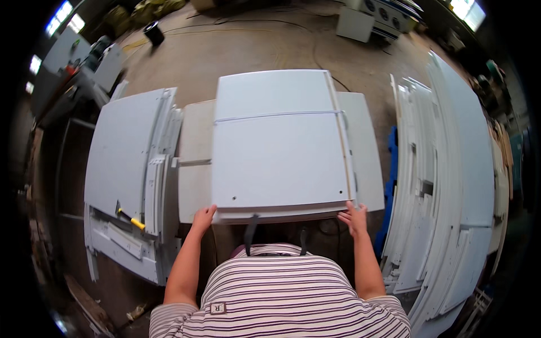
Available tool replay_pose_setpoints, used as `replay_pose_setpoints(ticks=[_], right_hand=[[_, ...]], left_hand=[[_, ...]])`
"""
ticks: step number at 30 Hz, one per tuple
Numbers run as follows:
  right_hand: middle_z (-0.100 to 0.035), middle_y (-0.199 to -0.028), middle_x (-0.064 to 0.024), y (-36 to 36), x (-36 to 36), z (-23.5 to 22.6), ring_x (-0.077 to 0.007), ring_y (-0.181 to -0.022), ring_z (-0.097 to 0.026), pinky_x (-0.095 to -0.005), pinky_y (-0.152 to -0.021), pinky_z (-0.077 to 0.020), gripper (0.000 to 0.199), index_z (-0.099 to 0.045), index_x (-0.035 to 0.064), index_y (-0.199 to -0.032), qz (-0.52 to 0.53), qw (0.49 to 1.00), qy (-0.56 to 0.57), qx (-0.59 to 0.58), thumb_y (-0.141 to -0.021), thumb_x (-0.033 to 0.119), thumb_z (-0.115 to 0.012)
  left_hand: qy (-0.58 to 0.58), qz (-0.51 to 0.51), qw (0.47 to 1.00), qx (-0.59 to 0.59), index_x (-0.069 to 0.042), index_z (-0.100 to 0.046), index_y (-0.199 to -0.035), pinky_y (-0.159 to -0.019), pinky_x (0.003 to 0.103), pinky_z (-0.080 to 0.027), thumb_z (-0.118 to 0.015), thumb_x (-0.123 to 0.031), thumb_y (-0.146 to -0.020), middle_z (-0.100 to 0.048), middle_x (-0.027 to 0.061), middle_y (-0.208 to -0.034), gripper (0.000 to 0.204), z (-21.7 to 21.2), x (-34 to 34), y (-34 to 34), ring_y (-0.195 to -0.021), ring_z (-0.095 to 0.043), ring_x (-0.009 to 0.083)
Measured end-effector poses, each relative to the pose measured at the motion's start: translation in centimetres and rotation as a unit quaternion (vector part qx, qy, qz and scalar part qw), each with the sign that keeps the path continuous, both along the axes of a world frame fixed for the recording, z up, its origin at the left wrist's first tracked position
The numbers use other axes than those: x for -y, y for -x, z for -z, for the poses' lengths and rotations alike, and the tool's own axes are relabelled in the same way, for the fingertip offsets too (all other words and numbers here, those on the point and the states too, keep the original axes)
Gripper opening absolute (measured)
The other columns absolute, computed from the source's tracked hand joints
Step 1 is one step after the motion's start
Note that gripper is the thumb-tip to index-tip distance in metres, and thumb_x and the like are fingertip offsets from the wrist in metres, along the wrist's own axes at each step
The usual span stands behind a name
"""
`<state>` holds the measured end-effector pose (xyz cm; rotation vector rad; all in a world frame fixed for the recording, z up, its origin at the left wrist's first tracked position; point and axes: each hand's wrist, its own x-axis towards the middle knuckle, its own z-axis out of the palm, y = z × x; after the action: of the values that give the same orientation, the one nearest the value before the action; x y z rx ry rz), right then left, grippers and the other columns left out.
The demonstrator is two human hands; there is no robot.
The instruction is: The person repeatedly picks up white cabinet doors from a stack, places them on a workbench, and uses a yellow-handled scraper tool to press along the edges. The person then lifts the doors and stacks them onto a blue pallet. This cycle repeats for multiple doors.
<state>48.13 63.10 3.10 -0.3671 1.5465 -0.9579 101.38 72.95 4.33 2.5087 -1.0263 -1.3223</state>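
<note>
A large white panel [276,163] lies in front of me, with two small dark holes near its front corners and a thin brown strip along its right side. A pale seam or strip runs across its upper part. At its near left corner, my left hand [204,218] is closed on the edge. My right hand [355,219] grips the near right corner, thumb by the edge. The fingers under both corners are partly hidden. Beneath the panel is a wider off-white work surface [366,152], showing on both sides.
To the left stands a stack of white panels [121,146] with a yellow-handled hammer [132,218] on it. At the right, long white panels [462,152] are piled beside a blue pallet-like piece [390,186]. A dark cylindrical bin [153,34] and cables lie on the far floor.
</note>
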Motion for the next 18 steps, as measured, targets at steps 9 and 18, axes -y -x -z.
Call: replay_pose_setpoints(ticks=[9, 18], right_hand=[[-0.061, -0.089, -0.0167, -6.2, -1.8, -2.1, -0.0259, -0.073, -0.065, -0.0358, -0.064, -0.0564, 0.032, -0.039, 0.0071, -0.115, -0.042, 0.998, -0.028, 0.045, -0.092, 0.020, -0.056], [-0.062, -0.087, -0.0108, -14.7, -1.6, -7.1, -0.0194, -0.076, -0.064, -0.0304, -0.067, -0.0538, 0.023, -0.049, 0.0030, -0.106, -0.160, 0.986, -0.045, 0.001, -0.094, 0.021, -0.055]], left_hand=[[0.151, -0.183, 0.934, 0.266, 0.004, -0.042, -0.129, -0.099, 0.041, -0.038, -0.063, -0.045, -0.084, -0.047, 0.0248, -0.130, 0.070, 6.9, 6.4, -12.1, -0.118, -0.047, 0.0353], [0.484, -0.523, 0.594, -0.374, 0.003, -0.032, -0.135, -0.101, 0.040, -0.036, -0.058, -0.047, -0.089, -0.051, 0.0162, -0.123, 0.072, 8.9, 14.1, -19.0, -0.115, -0.051, 0.0260]])
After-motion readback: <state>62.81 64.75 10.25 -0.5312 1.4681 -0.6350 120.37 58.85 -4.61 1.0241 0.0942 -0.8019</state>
